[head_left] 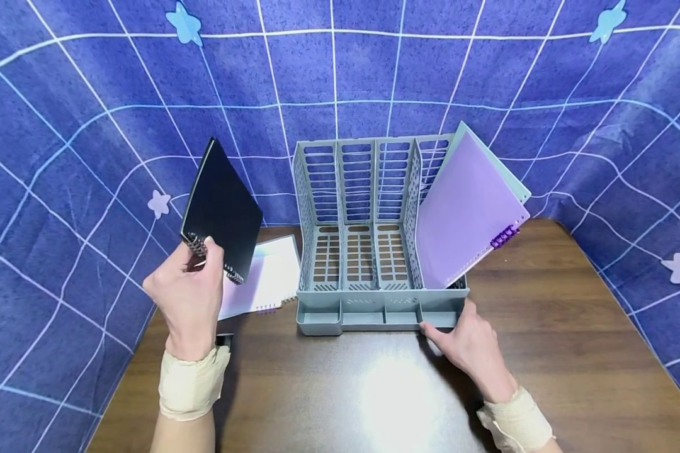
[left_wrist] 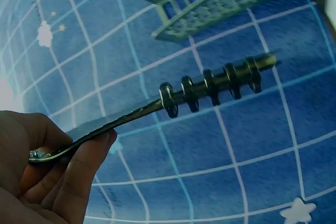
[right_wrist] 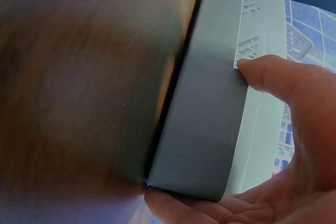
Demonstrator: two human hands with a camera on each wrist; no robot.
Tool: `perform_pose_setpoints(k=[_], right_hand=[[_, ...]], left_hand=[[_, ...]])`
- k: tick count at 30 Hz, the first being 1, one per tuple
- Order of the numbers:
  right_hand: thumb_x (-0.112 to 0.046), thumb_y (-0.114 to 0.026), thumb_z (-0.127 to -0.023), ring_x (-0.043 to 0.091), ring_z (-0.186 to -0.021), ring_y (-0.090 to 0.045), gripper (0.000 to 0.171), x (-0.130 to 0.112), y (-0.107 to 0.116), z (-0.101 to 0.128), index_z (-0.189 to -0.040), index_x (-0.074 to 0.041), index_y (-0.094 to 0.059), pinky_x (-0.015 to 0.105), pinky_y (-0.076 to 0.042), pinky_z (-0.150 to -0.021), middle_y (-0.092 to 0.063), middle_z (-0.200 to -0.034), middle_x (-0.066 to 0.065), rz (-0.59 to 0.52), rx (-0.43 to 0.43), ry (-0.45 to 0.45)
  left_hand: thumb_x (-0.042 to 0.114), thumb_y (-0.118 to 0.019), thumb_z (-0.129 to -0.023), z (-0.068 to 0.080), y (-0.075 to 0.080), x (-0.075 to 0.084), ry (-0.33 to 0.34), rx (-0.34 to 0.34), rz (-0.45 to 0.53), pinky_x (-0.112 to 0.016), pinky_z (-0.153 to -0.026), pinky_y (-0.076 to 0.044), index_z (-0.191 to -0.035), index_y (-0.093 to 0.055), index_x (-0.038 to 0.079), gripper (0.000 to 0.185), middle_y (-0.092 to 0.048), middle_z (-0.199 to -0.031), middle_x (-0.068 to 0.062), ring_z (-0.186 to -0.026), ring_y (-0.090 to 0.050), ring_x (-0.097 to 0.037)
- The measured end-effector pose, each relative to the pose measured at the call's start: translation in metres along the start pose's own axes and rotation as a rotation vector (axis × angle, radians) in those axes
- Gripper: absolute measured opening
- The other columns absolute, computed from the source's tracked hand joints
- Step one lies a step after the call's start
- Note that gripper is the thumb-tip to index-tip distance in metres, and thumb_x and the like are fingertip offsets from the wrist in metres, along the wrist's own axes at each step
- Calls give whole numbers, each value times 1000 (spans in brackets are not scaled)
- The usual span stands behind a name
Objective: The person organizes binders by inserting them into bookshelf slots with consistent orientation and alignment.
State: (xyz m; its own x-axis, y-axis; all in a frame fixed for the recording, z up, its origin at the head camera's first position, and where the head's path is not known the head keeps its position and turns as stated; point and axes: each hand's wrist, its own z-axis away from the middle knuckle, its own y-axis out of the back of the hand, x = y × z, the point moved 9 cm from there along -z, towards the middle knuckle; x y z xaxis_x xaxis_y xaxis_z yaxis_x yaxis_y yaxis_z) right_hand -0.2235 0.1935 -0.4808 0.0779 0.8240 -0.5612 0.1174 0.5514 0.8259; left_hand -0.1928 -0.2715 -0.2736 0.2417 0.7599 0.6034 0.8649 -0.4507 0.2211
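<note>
My left hand (head_left: 187, 292) pinches a black loose-leaf notebook (head_left: 226, 207) by its ring-bound edge, holding it up left of a grey desktop file rack (head_left: 362, 294). In the left wrist view, thumb and fingers grip the notebook's edge, and black binder rings (left_wrist: 212, 86) stick out past them. My right hand (head_left: 476, 346) grips the rack's front right corner; in the right wrist view its thumb lies on the upper edge of the tray wall (right_wrist: 202, 114). A purple notebook (head_left: 464, 214) and a pale green one (head_left: 514, 181) lean in the rack's rightmost slot.
White notebooks (head_left: 280, 270) lie on the wooden table (head_left: 317, 390) left of the rack, behind the left hand. A small dark object (head_left: 225, 340) shows beside the left wrist. A blue gridded cloth (head_left: 362, 69) hangs behind and at both sides.
</note>
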Motion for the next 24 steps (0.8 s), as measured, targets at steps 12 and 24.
perform_pose_setpoints(k=[12, 24], right_hand=[[-59, -82, -78, 60, -83, -65, 93, 0, 2, 1, -126, 12, -46, 65, -52, -71, -66, -91, 38, 6, 15, 6], [-61, -82, -78, 60, -83, -66, 96, 0, 0, 1, -128, 13, -46, 64, -53, -71, -66, -91, 39, 3, 5, -2]], left_hand=[[4, -73, -88, 7, -5, 65, -42, 41, 179, -11, -60, -47, -78, -80, 5, 12, -73, -66, -7, -59, -57, 6], [9, -70, -90, 29, -38, 121, -167, -30, 327, -15, -60, -51, -75, -79, 9, 17, -73, -68, 1, -57, -66, -11]])
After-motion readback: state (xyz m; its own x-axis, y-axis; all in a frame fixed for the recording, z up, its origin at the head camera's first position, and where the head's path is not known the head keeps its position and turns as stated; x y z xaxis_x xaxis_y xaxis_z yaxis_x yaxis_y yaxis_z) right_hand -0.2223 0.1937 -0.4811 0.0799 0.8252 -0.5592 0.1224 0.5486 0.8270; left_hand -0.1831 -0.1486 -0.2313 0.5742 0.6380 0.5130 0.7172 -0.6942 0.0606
